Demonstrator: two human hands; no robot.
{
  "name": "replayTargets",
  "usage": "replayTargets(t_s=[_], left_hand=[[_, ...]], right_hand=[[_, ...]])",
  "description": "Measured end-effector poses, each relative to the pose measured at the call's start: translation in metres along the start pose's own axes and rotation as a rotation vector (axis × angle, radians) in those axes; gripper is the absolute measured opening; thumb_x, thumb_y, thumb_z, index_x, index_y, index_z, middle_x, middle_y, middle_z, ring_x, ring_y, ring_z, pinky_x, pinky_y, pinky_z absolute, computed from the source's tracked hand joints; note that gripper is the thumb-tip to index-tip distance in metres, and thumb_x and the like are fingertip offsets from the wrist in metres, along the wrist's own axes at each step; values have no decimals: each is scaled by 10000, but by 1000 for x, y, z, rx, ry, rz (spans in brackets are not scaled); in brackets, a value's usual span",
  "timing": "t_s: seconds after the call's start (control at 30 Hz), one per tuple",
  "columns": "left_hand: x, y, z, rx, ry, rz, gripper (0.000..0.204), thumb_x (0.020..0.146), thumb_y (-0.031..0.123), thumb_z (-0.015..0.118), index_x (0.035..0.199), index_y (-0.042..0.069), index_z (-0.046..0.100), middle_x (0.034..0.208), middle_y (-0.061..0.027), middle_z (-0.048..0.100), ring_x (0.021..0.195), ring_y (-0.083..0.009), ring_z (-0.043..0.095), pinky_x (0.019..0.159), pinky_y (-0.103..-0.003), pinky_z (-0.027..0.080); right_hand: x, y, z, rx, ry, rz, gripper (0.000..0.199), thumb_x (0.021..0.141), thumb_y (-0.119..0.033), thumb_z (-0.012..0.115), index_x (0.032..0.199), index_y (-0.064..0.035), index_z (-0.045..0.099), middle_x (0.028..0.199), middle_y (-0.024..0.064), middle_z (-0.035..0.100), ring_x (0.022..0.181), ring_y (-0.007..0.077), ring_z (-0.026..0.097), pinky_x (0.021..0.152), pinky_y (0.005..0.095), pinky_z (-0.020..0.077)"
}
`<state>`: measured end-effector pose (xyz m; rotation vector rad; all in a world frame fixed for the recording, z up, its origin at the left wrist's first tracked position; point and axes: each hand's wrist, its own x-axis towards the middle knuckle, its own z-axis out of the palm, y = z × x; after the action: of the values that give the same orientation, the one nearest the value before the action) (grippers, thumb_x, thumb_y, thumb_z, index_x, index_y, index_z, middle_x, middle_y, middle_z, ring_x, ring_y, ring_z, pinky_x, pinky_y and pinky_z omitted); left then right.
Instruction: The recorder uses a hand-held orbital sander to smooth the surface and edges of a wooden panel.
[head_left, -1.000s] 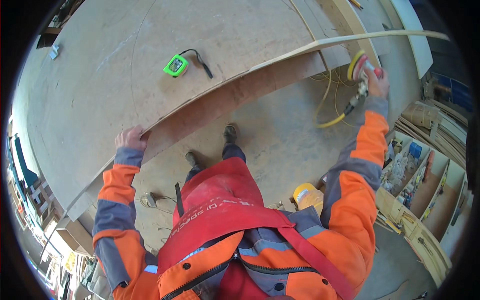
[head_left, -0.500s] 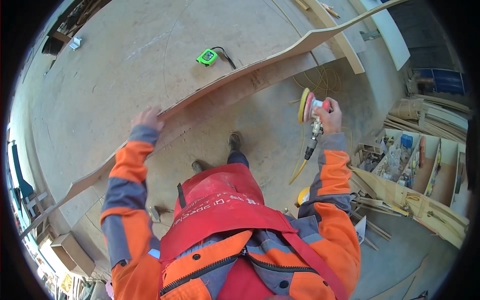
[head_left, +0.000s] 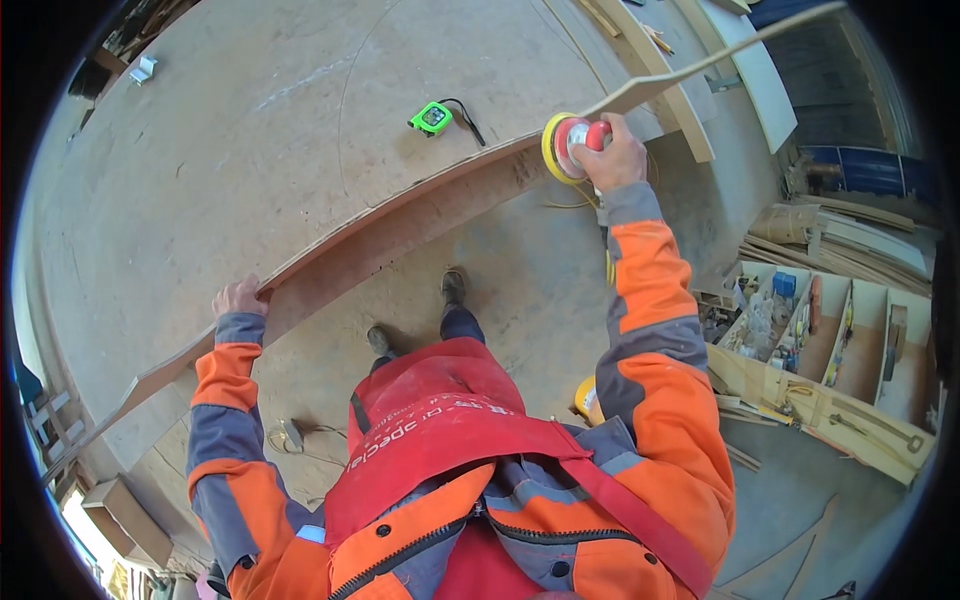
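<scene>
A long curved wooden strip (head_left: 648, 88) runs along the near edge of a broad worktable (head_left: 260, 190). My left hand (head_left: 241, 297) is closed over the strip's edge at the left, fingers curled on top. In my right hand (head_left: 617, 158) is an air sander (head_left: 575, 142) with a red body and a yellow-rimmed pad. Its pad faces left, by the strip and the table's edge; whether they touch I cannot tell. The yellow air hose (head_left: 610, 268) hangs beneath, partly hidden by my sleeve. A green tape measure (head_left: 433, 118) with a black strap lies on the tabletop.
Wooden boards (head_left: 690, 130) lie at the table's far right. To my right stands a compartmented wooden tool box (head_left: 800, 385) holding bottles and tools, with stacked curved strips (head_left: 850, 250) behind it. An open wooden box (head_left: 125, 525) sits at lower left. A yellow container (head_left: 587, 398) stands beside me.
My right hand has brought the sander up and left from over the floor to the strip. My left hand has slid left and nearer along the strip.
</scene>
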<state>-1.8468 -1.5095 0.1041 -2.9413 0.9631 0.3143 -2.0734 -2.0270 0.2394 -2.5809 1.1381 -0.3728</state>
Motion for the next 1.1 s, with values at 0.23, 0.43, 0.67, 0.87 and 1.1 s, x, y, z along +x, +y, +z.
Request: replayTargets(t_s=[0.23, 0.43, 0.67, 0.87, 1.1], left_hand=[[-1, -1, 0, -41, 37, -1, 226, 702, 279, 710, 729, 108, 565, 728, -124, 646, 681, -368, 617, 592, -484, 475], [-5, 0, 5, -55, 89, 8, 222, 697, 263, 696, 716, 105, 541, 686, -124, 633, 638, -365, 609, 547, -487, 451], [-4, 0, 7, -61, 88, 8, 211, 704, 263, 683, 722, 111, 537, 681, -128, 632, 632, -365, 609, 537, -483, 449], [-2, -1, 9, -83, 131, 23, 214, 715, 283, 682, 732, 119, 545, 669, -130, 629, 630, -367, 609, 533, -483, 450], [-5, -1, 11, -47, 92, 14, 226, 712, 322, 689, 756, 134, 570, 669, -134, 631, 639, -375, 614, 542, -490, 454]], right_hand=[[42, -15, 52, -243, -49, -148, 624, 617, -315, 753, 1143, -47, 550, 1012, 196, 614, 953, 355, 600, 844, 434, 482], [41, -18, 64, -241, -125, -170, 608, 627, -313, 744, 1145, -60, 551, 1024, 212, 608, 968, 374, 591, 853, 436, 481], [39, -46, 63, -251, -193, -168, 597, 632, -311, 738, 1148, -76, 551, 1037, 218, 602, 971, 396, 584, 855, 451, 476], [17, -66, 60, -323, -290, -127, 606, 660, -336, 707, 1181, -95, 509, 1049, 228, 579, 966, 418, 584, 842, 477, 478], [-20, -108, 73, -324, -336, -177, 592, 680, -374, 689, 1167, -105, 486, 1039, 236, 566, 935, 421, 601, 825, 496, 491]])
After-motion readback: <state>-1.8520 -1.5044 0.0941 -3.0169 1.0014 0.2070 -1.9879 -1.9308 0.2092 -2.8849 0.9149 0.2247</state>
